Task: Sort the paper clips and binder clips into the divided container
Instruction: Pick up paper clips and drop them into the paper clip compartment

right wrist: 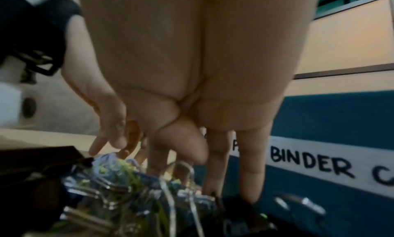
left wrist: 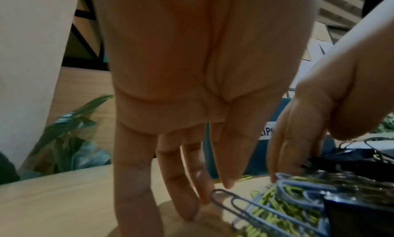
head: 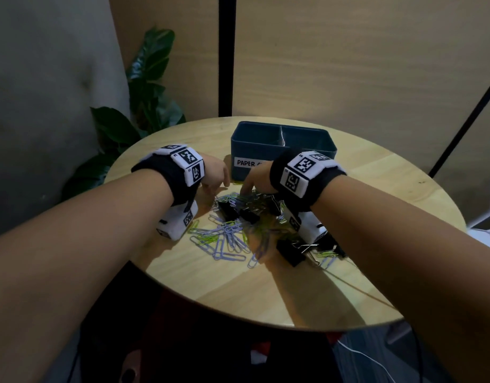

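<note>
A mixed pile lies mid-table: lilac and green paper clips (head: 227, 239) with black binder clips (head: 290, 252) among them. Behind it stands the blue divided container (head: 307, 150), labelled "PAPER C…" (head: 248, 162) on the left and "BINDER C…" (right wrist: 309, 166) on the right. My left hand (head: 219, 183) points straight fingers (left wrist: 185, 207) down onto the table, just left of the paper clips (left wrist: 277, 207), and holds nothing. My right hand (head: 246, 189) reaches straight fingers (right wrist: 251, 181) into the pile's far side, in front of the container wall (right wrist: 330, 122). Their tips touch a black binder clip; no grip shows.
The round wooden table (head: 376, 189) ends close on every side. A leafy plant (head: 144, 100) and grey padded wall stand left, wood panels behind. A thin cord (head: 362, 288) crosses the table's right front. The container's two compartments look dark inside.
</note>
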`<state>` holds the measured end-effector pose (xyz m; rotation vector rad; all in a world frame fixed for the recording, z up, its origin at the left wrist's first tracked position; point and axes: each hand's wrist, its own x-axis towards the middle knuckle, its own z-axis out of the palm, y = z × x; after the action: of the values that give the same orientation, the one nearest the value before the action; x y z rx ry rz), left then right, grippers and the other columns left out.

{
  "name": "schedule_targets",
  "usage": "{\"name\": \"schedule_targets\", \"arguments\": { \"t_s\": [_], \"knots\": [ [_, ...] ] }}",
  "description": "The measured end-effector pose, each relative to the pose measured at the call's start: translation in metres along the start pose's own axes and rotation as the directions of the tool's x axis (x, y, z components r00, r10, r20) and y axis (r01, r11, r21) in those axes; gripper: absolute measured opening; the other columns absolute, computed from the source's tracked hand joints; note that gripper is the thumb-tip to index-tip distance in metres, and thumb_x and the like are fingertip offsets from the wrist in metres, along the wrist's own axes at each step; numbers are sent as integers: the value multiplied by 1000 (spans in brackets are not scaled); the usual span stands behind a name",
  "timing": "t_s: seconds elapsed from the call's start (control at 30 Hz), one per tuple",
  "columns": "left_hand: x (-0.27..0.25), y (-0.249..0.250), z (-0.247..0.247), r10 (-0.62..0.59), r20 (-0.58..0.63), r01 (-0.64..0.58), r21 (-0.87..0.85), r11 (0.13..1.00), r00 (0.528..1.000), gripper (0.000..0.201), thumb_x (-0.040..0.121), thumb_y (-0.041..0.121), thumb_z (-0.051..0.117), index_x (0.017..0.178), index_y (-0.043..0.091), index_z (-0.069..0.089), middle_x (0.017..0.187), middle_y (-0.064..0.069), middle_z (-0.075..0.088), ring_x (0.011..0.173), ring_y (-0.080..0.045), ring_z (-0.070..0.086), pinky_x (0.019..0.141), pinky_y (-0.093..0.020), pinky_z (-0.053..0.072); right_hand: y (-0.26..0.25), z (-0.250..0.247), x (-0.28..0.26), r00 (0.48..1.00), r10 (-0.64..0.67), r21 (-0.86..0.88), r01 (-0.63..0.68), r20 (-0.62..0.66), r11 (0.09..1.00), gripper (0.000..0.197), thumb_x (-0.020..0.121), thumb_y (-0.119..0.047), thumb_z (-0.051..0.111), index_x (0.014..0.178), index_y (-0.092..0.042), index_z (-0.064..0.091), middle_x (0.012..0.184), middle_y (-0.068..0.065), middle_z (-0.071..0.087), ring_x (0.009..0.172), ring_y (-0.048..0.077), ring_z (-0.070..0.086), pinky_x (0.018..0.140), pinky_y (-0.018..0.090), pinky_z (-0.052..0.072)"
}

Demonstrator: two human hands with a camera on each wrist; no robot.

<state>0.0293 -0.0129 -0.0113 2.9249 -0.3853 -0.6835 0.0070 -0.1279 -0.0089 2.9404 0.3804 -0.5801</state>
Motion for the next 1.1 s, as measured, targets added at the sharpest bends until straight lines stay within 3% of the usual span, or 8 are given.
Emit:
{"name": "schedule_targets", "arguments": {
  "t_s": [0.2,0.33,0.47,0.57,0.7,0.8,0.97,1.1],
  "knots": [
    [-4,-15,-2,-31,91,47,-175,983,995,20,94,-3,44,97,8,61,83,-8,63,68,-19,59,58,-27,52,16,-20,-24,992,-18,114,33,-126,993,30,91,-5,51,114,-11,70,121,6,63,104,22,59,91,29,46],
    [-7,-13,-1,-14,119,35,-181,983,993,22,93,-4,43,92,7,61,76,-8,63,67,-22,62,64,-31,51,9,-16,-31,977,-37,-13,40,211,999,47,91,9,43,131,-14,56,111,2,56,88,13,52,57,12,40],
    [-7,-12,5,14,100,7,-209,978,995,20,92,-6,47,95,6,63,81,-11,63,71,-23,65,72,-37,56,-2,-10,-31,955,-68,-18,76,289,997,61,92,10,40,143,-23,39,136,15,54,97,20,50,59,17,44],
    [-5,-16,8,21,93,2,-247,969,995,20,91,-8,49,99,4,63,84,-13,63,70,-22,65,71,-38,57,3,-20,-33,987,-87,20,85,131,996,57,94,5,38,144,-24,38,117,12,61,92,23,63,57,17,52],
    [-2,-19,10,19,73,2,-279,960,997,18,90,-10,50,92,3,62,80,-14,62,67,-22,64,63,-34,58,-3,-16,-34,968,-60,50,49,246,998,49,90,10,37,128,-13,58,85,1,56,63,9,50,39,10,44],
    [-1,-19,11,30,74,-6,-307,952,997,22,90,-14,47,88,2,61,79,-16,61,61,-23,64,71,-40,57,-10,-8,-33,946,-50,55,34,319,998,59,91,13,32,139,-19,46,91,5,56,61,12,48,36,9,42],
    [1,-24,13,32,55,-8,-392,920,998,24,88,-16,49,83,2,64,73,-18,63,41,-15,67,58,-30,59,4,-24,-33,992,-53,131,38,114,991,53,91,8,31,130,-20,56,77,-2,57,60,12,52,34,7,41],
    [3,-25,14,28,45,-9,-378,926,999,23,88,-12,53,77,5,63,72,-15,62,42,-14,66,52,-28,59,-12,-7,-36,952,-69,88,45,299,995,48,92,9,37,132,-10,54,96,4,58,61,9,50,37,10,44]
  ]
}}
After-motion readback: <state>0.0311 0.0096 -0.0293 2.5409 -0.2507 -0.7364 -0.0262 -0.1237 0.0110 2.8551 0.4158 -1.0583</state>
